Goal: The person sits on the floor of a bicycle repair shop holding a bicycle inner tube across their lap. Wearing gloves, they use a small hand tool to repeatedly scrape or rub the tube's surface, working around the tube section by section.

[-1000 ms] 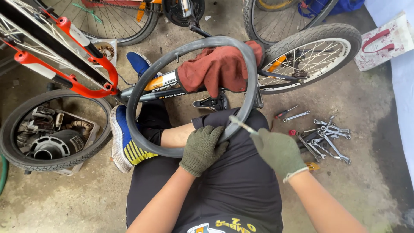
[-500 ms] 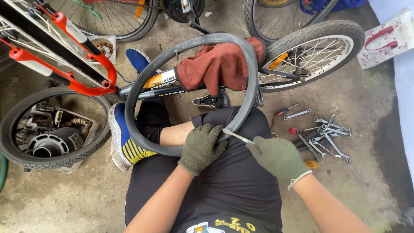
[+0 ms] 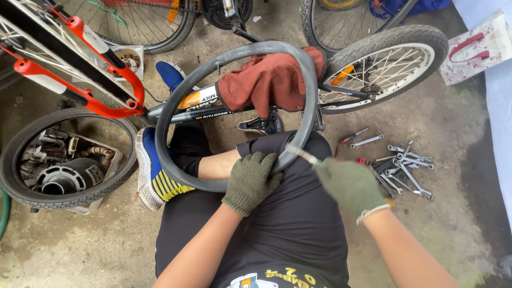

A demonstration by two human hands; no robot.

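Inner tube (image 3: 176, 106): matt grey rubber, smooth. Both hands in coarse knit olive gloves, left hand (image 3: 250, 181), right hand (image 3: 349, 184). Rag (image 3: 266, 80): rust-red cloth. Wrenches (image 3: 405, 165): bright metal. Floor (image 3: 80, 240): rough concrete.

Workshop floor clutter

Wrenches (image 3: 405, 168) are lying scattered at three o'clock, a red rag (image 3: 266, 80) is draping over the bike frame (image 3: 186, 104) at twelve, and a tyre (image 3: 64, 157) is ringing spare parts at nine.

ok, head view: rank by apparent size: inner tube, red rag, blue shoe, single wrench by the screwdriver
1. inner tube
2. red rag
3. blue shoe, close to the rag; nearer the camera, so unsure
4. wrench
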